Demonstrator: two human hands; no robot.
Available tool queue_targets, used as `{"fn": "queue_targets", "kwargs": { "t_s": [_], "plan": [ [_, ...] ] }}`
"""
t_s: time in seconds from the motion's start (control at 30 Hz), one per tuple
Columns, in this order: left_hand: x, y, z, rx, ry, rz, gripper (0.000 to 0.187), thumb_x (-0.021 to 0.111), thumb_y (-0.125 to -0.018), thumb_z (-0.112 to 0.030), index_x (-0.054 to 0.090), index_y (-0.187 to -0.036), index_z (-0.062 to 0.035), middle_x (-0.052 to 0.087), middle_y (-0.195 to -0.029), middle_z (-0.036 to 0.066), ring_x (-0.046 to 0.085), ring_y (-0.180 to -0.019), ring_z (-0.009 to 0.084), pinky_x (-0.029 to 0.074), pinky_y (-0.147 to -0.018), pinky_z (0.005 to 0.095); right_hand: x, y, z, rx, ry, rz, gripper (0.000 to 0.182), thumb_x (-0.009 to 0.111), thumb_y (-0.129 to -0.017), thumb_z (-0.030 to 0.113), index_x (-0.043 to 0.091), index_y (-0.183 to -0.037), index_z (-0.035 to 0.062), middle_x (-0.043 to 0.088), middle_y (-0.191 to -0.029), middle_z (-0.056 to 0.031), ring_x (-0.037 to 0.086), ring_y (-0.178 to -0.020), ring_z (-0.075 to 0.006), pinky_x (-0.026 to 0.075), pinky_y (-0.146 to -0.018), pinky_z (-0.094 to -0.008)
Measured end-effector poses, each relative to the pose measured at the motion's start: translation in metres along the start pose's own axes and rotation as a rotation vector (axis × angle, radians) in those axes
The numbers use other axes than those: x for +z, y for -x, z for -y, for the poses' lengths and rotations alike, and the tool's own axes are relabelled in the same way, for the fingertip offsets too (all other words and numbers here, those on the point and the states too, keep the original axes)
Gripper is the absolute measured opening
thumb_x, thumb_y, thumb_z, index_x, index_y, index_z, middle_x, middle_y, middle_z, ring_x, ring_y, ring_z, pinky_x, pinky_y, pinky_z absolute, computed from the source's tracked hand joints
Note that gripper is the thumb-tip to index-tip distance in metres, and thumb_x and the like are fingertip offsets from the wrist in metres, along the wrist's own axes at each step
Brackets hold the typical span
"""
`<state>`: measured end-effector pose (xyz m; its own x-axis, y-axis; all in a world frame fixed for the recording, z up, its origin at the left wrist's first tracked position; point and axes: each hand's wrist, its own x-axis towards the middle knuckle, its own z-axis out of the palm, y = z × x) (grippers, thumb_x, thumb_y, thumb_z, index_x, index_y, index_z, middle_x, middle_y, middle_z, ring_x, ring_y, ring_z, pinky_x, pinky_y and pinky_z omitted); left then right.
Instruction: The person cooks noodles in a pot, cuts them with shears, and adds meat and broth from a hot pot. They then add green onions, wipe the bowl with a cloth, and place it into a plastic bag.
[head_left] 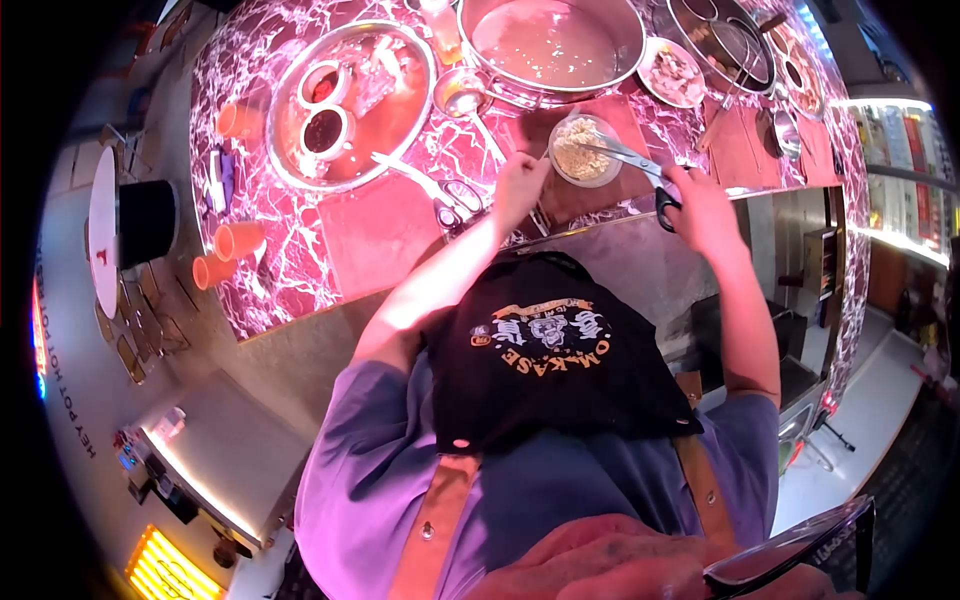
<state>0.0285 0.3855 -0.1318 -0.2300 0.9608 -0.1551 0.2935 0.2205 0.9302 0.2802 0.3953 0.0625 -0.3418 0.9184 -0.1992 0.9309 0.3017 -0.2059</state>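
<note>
A small bowl (583,181) of pale, finely chopped food (577,150) sits on a brown mat near the counter's front edge. My right hand (702,208) grips dark-handled scissors (630,155), whose blades reach into the food from the right. Closed at the bowl's left rim is my left hand (521,188), its fingertips appearing to hold the edge; the exact contact is partly hidden. Another pair of scissors (458,203) lies left of that hand, blades resting toward a round metal tray (285,172).
Two sauce cups (325,132) stand in the tray. Behind the bowl is a large metal pot (640,45), with a ladle (462,97) at its left. A plate of meat (671,72) and a pan with strainers (722,45) stand right. Orange cups (238,241) line the left edge.
</note>
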Motion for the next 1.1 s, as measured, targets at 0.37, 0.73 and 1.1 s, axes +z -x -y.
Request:
{"fn": "queue_targets", "kwargs": {
  "t_s": [0.37, 0.73, 1.1],
  "plan": [
    [0.049, 0.008, 0.003, -0.108, 0.089, -0.2, 0.031, 0.059, -0.083, -0.034, 0.063, -0.075, -0.005, 0.064, -0.077, 0.017, 0.063, -0.074, 0.0348, 0.048, -0.065, 0.0433, 0.02, 0.011, -0.004, 0.044, -0.029, 0.103, 0.054, 0.068, -0.072, 0.013, 0.052, -0.124, 0.0099, 0.06, -0.107, -0.0196, 0.057, -0.1, -0.0399, 0.045, -0.087, -0.045],
    [-0.141, 0.08, 0.03, -0.188, 0.127, -0.274, 0.038, 0.063, -0.084, -0.038, 0.064, -0.082, 0.0004, 0.063, -0.071, 0.015, 0.062, -0.066, 0.0204, 0.047, -0.061, 0.0366, 0.013, -0.034, 0.09, -0.193, -0.318, 0.392, 0.054, 0.062, -0.073, 0.003, 0.051, -0.125, 0.0096, 0.06, -0.099, -0.0114, 0.06, -0.084, -0.0222, 0.048, -0.079, -0.0321],
    [-0.302, 0.121, 0.12, -0.323, -0.083, -0.527, 0.037, 0.061, -0.081, -0.038, 0.063, -0.081, -0.002, 0.063, -0.073, 0.019, 0.062, -0.071, 0.0327, 0.047, -0.067, 0.0414, 0.135, -0.048, 0.293, -0.546, -0.282, 0.108, 0.05, 0.064, -0.076, 0.011, 0.05, -0.124, 0.011, 0.06, -0.111, -0.0209, 0.061, -0.099, -0.0361, 0.049, -0.087, -0.0419]
  ]
}}
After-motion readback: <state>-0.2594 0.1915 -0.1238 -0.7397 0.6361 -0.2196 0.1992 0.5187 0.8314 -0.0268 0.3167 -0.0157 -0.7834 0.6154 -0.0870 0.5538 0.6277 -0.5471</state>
